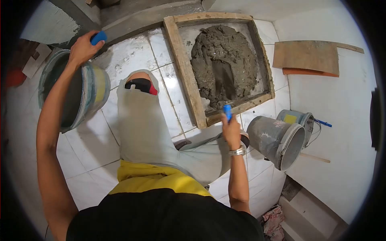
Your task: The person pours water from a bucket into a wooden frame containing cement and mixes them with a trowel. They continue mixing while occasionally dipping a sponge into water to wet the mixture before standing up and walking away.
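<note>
My right hand (231, 131) is closed around the blue handle of a trowel (227, 111) at the near edge of a wooden-framed mixing tray (183, 72). Beyond the handle, a smooth dark strip runs through the heap of wet grey mortar (241, 52); the trowel's blade is hard to tell from it. On the left, my left hand (83, 49) grips a small blue rounded object (98, 37), whose kind I cannot make out. That hand is above the far rim of a large bucket (83, 94), and my forearm crosses over its opening.
Two grey buckets, one tipped (267, 134) and one behind it (287, 116), lie right of the tray. A brown board (307, 56) leans on the white wall. White floor tiles (169, 82) surround my bent legs. A concrete step (140, 20) runs along the back.
</note>
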